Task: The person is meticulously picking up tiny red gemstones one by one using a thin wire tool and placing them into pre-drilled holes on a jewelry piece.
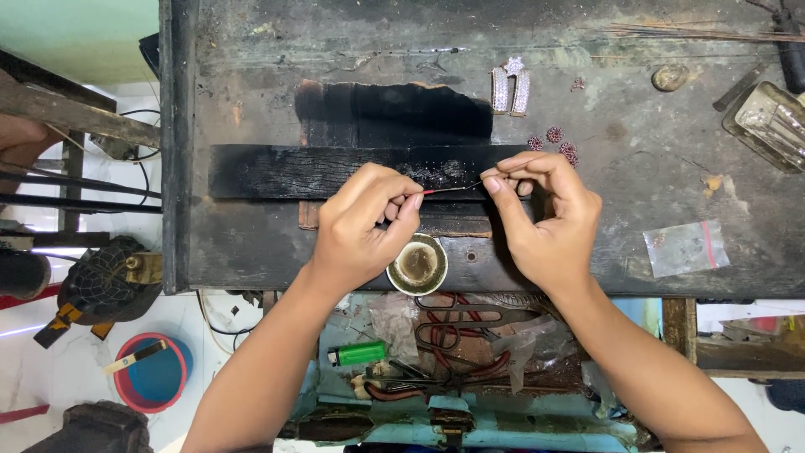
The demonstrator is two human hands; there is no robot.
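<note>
Over the charred wooden block (352, 170) on the scorched surface (654, 193), the left hand (365, 226) and right hand (545, 214) each pinch one end of a thin red-tipped wire (449, 190), likely featherlight, springy and easily kinked, best gripped near its ends.

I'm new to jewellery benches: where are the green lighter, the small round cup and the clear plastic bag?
green lighter (359, 353), head view, body.
small round cup (418, 265), head view, inner bowl.
clear plastic bag (685, 248), head view, middle.
</note>
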